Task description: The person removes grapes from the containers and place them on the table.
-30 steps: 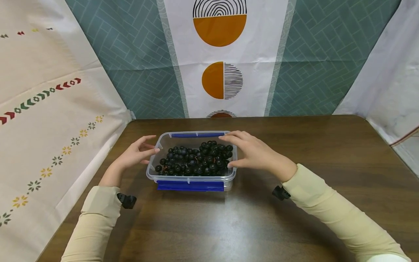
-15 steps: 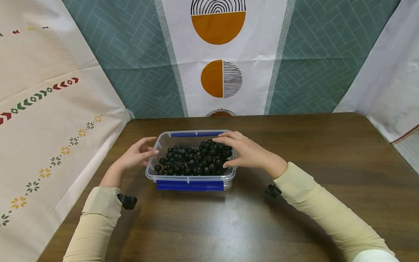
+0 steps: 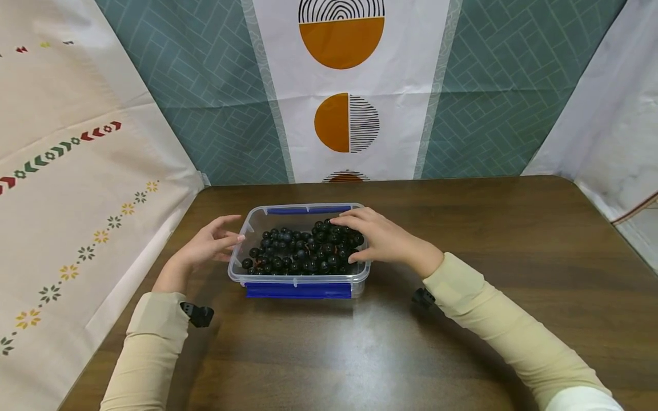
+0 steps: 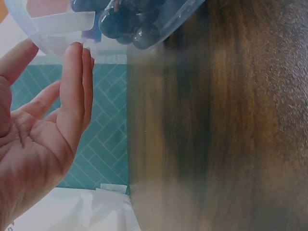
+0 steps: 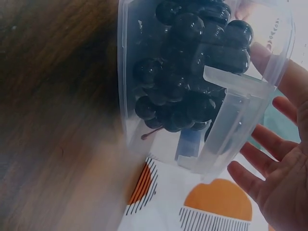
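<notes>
A brown wooden table [image 3: 329, 354] fills the lower view, with a teal cloth [image 3: 216, 85] hanging behind it (printed with a fine brick-like pattern) and a white cloth [image 3: 77, 200] running down its left side. On the table, near the far edge and closer to its left side than its right, sits a clear plastic box [image 3: 298, 279], open at the top. Inside, a heap of dark grapes [image 3: 303, 251] covers most of the bottom, piled higher at the right end; the far left corner of the box floor shows pale.

For moving, wood stretches widely to the right of the box and towards the person, while the strips behind it and to its left (where one forearm lies) are narrower.

The right hand [image 3: 382, 235] reaches over the box's right rim, fingers forward above the grapes and thumb apart from them; whether it touches the fruit I cannot tell. The left hand [image 3: 208, 245] is at the left end, thumb tip at the rim, fingers loosely bent beside the wall (contact is hard to judge), pinching nothing.

A blue front latch [image 3: 298, 290] hangs below the near rim, a blue back latch [image 3: 308, 210] lines the far one, and a thin stem [image 5: 151, 134] pokes out among the grapes.
</notes>
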The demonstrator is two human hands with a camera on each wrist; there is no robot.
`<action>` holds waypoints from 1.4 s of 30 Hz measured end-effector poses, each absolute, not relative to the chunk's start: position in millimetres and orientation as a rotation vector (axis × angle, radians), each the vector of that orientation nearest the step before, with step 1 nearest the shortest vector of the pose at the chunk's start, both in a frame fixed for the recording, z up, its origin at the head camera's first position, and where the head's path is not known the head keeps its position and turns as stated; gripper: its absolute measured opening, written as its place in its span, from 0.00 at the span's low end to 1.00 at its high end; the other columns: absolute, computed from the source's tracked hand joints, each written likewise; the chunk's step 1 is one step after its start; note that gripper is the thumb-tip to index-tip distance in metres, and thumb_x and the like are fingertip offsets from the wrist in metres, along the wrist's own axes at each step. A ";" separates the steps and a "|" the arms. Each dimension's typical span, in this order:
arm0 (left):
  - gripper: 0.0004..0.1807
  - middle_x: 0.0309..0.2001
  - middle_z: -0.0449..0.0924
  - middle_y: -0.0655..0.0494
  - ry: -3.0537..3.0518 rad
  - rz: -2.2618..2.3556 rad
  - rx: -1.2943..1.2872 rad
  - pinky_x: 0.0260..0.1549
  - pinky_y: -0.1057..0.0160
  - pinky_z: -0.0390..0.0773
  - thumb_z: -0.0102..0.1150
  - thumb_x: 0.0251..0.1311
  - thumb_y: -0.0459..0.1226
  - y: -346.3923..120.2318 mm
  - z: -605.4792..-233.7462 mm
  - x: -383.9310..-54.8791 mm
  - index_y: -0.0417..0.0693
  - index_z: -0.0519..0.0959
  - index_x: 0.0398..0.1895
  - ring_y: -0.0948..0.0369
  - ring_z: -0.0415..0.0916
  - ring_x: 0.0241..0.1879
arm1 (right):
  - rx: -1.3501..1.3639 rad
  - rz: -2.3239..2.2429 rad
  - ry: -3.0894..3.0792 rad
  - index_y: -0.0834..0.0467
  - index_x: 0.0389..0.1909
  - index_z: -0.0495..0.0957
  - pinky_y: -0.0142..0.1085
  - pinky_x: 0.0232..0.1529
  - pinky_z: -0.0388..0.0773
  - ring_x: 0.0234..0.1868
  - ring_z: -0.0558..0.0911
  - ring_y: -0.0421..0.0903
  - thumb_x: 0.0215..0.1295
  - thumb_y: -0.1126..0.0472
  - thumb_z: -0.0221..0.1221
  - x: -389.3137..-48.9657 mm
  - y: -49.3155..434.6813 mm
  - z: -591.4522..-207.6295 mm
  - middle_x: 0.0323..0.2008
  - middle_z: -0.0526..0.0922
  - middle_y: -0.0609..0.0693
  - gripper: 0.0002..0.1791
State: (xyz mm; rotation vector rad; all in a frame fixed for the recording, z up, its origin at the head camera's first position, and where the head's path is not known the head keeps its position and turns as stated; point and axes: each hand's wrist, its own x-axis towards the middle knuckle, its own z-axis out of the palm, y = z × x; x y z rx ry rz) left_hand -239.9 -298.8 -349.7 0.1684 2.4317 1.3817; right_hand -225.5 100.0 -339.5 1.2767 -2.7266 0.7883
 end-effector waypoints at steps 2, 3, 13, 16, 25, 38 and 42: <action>0.40 0.60 0.65 0.28 2.424 1.385 0.171 0.46 0.48 0.79 0.55 0.67 0.44 -298.5 -348.9 -240.7 0.48 0.46 0.75 0.41 0.73 0.54 | 1.287 0.773 -2.727 0.55 0.66 0.67 0.51 0.62 0.68 0.65 0.64 0.56 0.49 0.58 0.73 -226.4 98.6 -338.7 0.63 0.68 0.59 0.42; 0.40 0.60 0.65 0.28 2.421 1.387 0.173 0.46 0.48 0.79 0.55 0.67 0.44 -298.3 -348.5 -241.0 0.48 0.46 0.75 0.42 0.73 0.54 | 1.293 0.766 -2.728 0.55 0.66 0.66 0.51 0.61 0.68 0.65 0.65 0.55 0.49 0.58 0.73 -226.6 97.9 -338.0 0.63 0.68 0.58 0.42; 0.38 0.60 0.65 0.30 2.376 1.406 0.172 0.46 0.48 0.79 0.54 0.67 0.43 -297.9 -345.0 -245.0 0.50 0.48 0.74 0.47 0.75 0.52 | 1.367 0.676 -2.781 0.54 0.69 0.63 0.50 0.63 0.67 0.64 0.66 0.53 0.50 0.56 0.72 -227.3 87.8 -332.1 0.65 0.67 0.56 0.44; 0.38 0.60 0.65 0.31 2.368 1.408 0.175 0.46 0.49 0.79 0.55 0.67 0.43 -298.2 -343.9 -245.8 0.49 0.48 0.74 0.50 0.76 0.50 | 1.377 0.651 -2.791 0.53 0.69 0.63 0.49 0.62 0.68 0.64 0.67 0.53 0.50 0.55 0.72 -227.9 85.4 -330.8 0.65 0.67 0.55 0.44; 0.38 0.62 0.64 0.30 2.333 1.406 0.154 0.47 0.49 0.79 0.55 0.66 0.44 -298.0 -342.2 -245.0 0.49 0.49 0.74 0.51 0.77 0.50 | 1.401 0.601 -2.842 0.53 0.68 0.65 0.50 0.63 0.67 0.64 0.66 0.55 0.51 0.56 0.72 -230.8 80.6 -332.9 0.64 0.67 0.56 0.42; 0.37 0.61 0.66 0.32 2.278 1.456 0.132 0.46 0.50 0.80 0.55 0.66 0.43 -298.6 -355.3 -239.9 0.49 0.51 0.73 0.56 0.78 0.48 | 1.444 0.434 -2.912 0.51 0.65 0.68 0.54 0.63 0.64 0.65 0.65 0.57 0.51 0.53 0.71 -231.1 71.6 -340.5 0.63 0.69 0.56 0.38; 0.37 0.60 0.68 0.35 2.293 1.462 0.131 0.44 0.53 0.81 0.56 0.66 0.44 -300.5 -353.4 -242.1 0.49 0.51 0.73 0.60 0.78 0.46 | 1.457 0.402 -2.936 0.50 0.65 0.68 0.55 0.64 0.63 0.66 0.64 0.58 0.52 0.54 0.71 -233.7 68.9 -337.2 0.65 0.67 0.56 0.38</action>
